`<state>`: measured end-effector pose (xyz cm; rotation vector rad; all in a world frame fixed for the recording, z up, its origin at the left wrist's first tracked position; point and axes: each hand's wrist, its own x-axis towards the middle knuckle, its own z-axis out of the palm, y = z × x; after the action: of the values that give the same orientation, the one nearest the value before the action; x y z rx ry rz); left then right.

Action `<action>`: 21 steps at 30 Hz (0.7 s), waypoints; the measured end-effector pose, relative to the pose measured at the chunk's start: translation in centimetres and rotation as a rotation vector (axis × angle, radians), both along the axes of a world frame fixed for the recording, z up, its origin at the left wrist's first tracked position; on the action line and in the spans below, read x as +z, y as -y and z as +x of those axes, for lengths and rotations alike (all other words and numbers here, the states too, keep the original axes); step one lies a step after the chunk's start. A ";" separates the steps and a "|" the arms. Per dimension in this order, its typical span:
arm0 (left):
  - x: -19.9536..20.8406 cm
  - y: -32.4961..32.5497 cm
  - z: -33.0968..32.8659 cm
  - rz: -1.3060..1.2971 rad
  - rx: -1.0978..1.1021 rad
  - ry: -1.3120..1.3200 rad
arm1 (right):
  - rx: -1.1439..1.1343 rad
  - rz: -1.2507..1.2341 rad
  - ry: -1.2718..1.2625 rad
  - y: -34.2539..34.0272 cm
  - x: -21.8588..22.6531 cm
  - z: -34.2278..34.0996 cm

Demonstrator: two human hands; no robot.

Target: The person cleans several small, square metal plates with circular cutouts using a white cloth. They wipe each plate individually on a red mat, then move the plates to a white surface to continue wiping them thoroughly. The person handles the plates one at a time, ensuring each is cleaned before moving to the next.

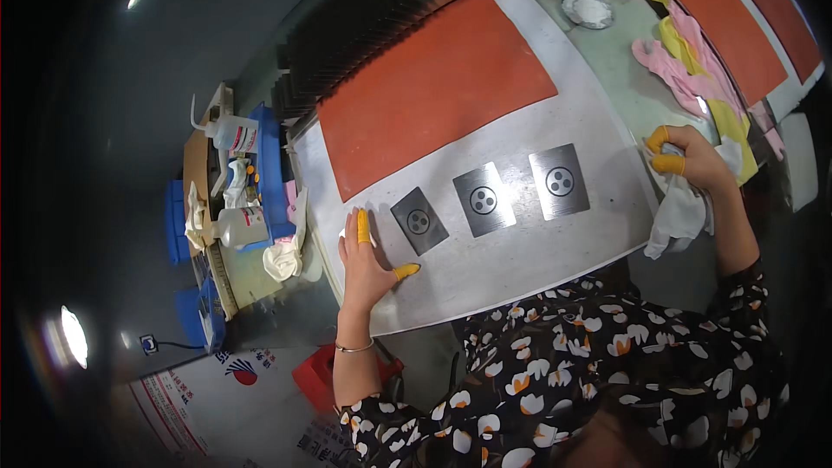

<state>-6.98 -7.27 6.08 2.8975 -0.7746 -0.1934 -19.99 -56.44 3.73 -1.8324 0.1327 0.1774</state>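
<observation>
The left hand (366, 267) spreads its fingers wide, just left of a dark-grey rectangular metal plate (419, 221). The right hand (691, 156) pinches a crumpled white cloth (680, 215).

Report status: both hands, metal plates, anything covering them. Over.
Left hand open beside leftmost metal plate. Right hand gripping white cloth. All three plates in a row on pale board, none covered.

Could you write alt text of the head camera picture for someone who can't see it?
Three grey plates, each with a round mark, lie in a row on a white board beside an orange-red sheet. A person's left hand, spread open, is near the leftmost plate; the right hand holds a white cloth by the board's right edge.
</observation>
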 end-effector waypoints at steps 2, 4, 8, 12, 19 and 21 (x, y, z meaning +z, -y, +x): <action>-0.4 -1.4 0.5 -0.039 0.031 -0.017 | -0.044 -0.006 -0.016 0.1 -0.2 -0.4; -0.8 -2.2 0.8 -0.128 0.038 -0.035 | -0.037 -0.018 -0.002 -0.1 -0.2 -0.2; -0.1 -0.4 0.2 -0.083 -0.014 -0.060 | -0.088 -0.051 0.009 -0.1 -0.6 -0.4; -0.2 -3.9 1.2 -0.006 0.056 -0.049 | -0.128 -0.099 0.054 0.1 -1.5 -0.7; -1.7 -5.0 0.6 -0.170 0.122 -0.064 | -0.248 -0.139 0.072 -1.2 -0.9 -0.9; -0.8 -4.2 0.5 -0.067 0.010 0.043 | -0.227 -0.149 0.064 -0.6 -1.2 -0.8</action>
<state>-6.44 -3.09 5.29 2.8508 -0.7587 -0.1032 -20.77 -55.81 2.51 -1.9521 0.3140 -0.0523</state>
